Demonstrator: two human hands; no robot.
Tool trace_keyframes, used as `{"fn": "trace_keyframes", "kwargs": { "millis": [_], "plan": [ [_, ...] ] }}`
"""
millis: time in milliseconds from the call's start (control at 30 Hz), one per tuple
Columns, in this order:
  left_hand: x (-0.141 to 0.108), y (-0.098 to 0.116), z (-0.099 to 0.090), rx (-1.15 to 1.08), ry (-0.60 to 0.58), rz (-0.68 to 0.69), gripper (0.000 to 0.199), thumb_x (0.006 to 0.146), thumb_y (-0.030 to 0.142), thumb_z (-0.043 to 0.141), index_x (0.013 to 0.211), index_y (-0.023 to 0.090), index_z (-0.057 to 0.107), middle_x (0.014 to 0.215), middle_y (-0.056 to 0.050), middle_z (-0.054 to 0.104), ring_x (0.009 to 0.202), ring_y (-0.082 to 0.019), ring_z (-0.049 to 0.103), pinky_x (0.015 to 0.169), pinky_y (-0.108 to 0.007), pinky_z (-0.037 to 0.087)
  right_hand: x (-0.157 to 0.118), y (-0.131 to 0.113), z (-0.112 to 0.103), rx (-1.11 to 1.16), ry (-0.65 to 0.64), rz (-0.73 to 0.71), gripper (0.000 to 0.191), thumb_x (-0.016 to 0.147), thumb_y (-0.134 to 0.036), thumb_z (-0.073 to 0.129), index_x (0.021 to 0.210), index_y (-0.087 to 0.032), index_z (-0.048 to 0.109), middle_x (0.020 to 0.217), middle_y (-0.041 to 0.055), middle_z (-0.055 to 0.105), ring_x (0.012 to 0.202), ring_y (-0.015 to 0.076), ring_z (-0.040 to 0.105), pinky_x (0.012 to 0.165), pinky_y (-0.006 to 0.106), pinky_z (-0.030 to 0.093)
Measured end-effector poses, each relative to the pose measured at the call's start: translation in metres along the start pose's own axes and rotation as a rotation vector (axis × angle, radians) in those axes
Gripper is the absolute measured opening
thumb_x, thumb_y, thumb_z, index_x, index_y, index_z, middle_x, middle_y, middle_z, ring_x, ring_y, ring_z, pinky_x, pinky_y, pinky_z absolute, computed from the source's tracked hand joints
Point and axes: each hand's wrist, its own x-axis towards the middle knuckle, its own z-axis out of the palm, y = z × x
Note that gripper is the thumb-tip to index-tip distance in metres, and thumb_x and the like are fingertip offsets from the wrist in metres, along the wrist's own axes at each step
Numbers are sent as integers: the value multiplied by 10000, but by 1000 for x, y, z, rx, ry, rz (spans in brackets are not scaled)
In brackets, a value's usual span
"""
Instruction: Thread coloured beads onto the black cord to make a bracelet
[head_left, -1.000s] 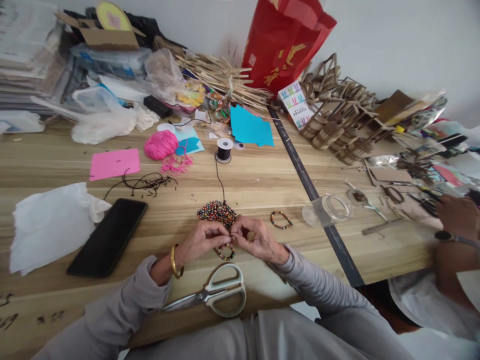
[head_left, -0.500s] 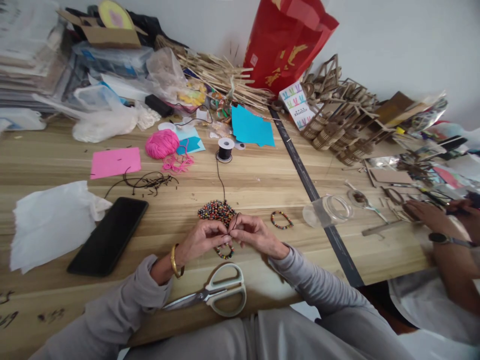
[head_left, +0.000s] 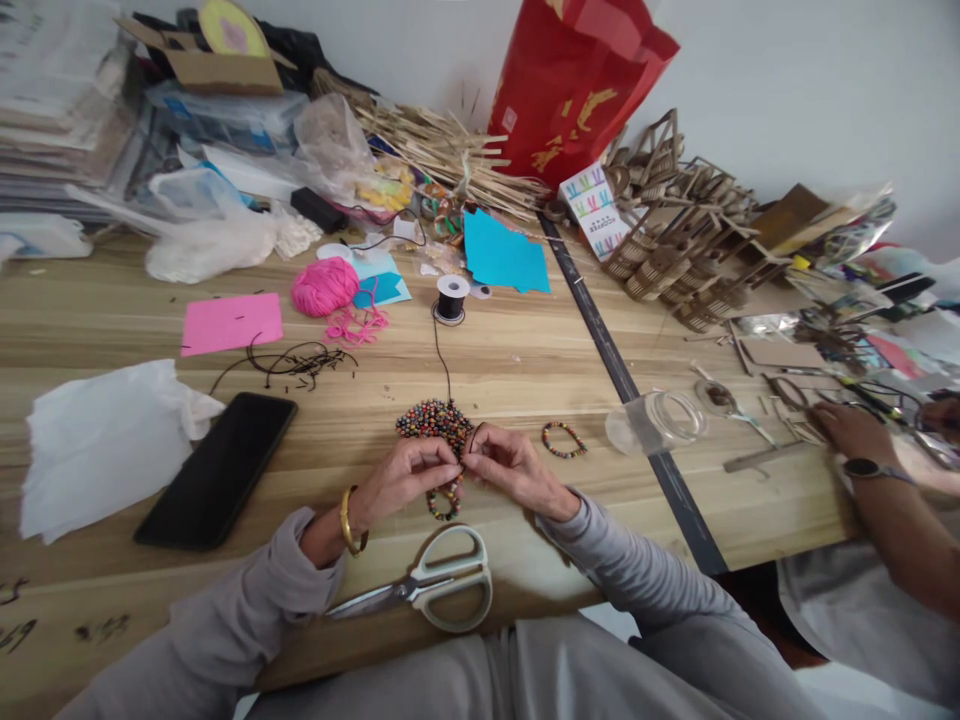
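My left hand (head_left: 411, 474) and my right hand (head_left: 510, 464) meet fingertip to fingertip over the table, both pinching thin black cord. Below the fingers hangs or lies a loop of strung, many-coloured beads (head_left: 444, 508), partly hidden by them. Just beyond is a heap of beads (head_left: 431, 420). From there a black cord (head_left: 442, 360) runs up to a white-ended spool (head_left: 451, 298). A finished-looking bead bracelet (head_left: 564, 440) lies right of my right hand. Near my lap rest scissors (head_left: 427, 583) with pale handles.
A black phone (head_left: 217, 470) and white paper (head_left: 97, 450) lie at left, with cord scraps (head_left: 300, 365) and pink yarn (head_left: 324, 287) behind. A clear plastic jar (head_left: 652, 423) lies at right. Another person's hand (head_left: 855, 430) works at far right; small woven baskets (head_left: 675, 260) stand behind.
My fingertips have shifted slightly on the cord and the bead loop has moved a little left. The other person's hands at far right have moved apart.
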Motion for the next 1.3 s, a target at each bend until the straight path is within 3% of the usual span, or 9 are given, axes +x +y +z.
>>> {"fn": "trace_keyframes", "kwargs": {
  "millis": [267,500,633,767,900,967,1067,1200,1300],
  "plan": [
    [-1,-1,0,-36,-57,-76,368,754,459,687,725,114,562,603,-22,653,512,-106,610,506,-208,496,-2,-5,0,-321,24,-111,277,864,-384,594,756,-133,555,656,-8,520,585,79,425,532,194,340],
    [-1,1,-1,-4,-68,-93,358,750,448,679,703,123,537,530,31,567,432,-71,541,425,-166,415,-3,-6,-6,-435,0,-70,302,871,-393,587,734,-124,573,609,-27,482,535,65,358,491,190,294],
    [-2,2,0,17,-37,-94,336,765,431,661,707,126,533,527,36,559,425,-63,527,413,-156,391,-2,-13,-12,-453,70,-49,288,898,-381,545,763,-129,576,585,-36,467,509,64,365,481,194,291],
    [-2,0,-1,-9,-10,-99,334,762,427,662,698,134,515,517,39,559,423,-65,527,409,-154,390,-2,-18,-18,-350,241,-163,173,894,-318,548,857,-148,540,648,-25,494,521,69,409,472,187,316],
    [-1,-2,-2,-20,-15,-114,348,751,441,671,701,133,517,530,36,565,426,-68,537,406,-156,395,-8,-18,-18,-389,293,-409,74,899,-231,510,892,-164,541,769,28,547,582,93,484,508,212,393],
    [-1,-1,-2,-19,-16,-122,352,746,445,675,701,133,516,528,36,564,424,-69,537,403,-155,395,-12,-19,-15,-486,258,-579,43,880,-190,519,906,-171,548,792,50,581,632,118,535,528,227,428],
    [-1,0,-2,-18,-13,-136,361,743,455,674,699,136,510,517,38,557,420,-72,536,395,-155,395,-15,-17,-9,-709,115,-753,147,850,-189,583,989,-159,547,860,90,638,714,145,597,551,230,465],
    [-1,-1,-2,-32,-4,-127,356,747,454,669,709,137,510,522,40,557,417,-70,534,395,-155,397,-14,-8,-1,-967,2,-692,214,898,-243,573,1087,-157,517,974,106,655,864,154,638,613,217,492],
    [-1,-1,-3,-32,4,-97,353,755,451,662,699,138,507,538,36,564,432,-69,541,412,-157,408,-12,-3,1,-983,-73,-587,122,947,-226,495,1046,-158,516,911,81,651,781,131,629,593,205,480]
  ]
}}
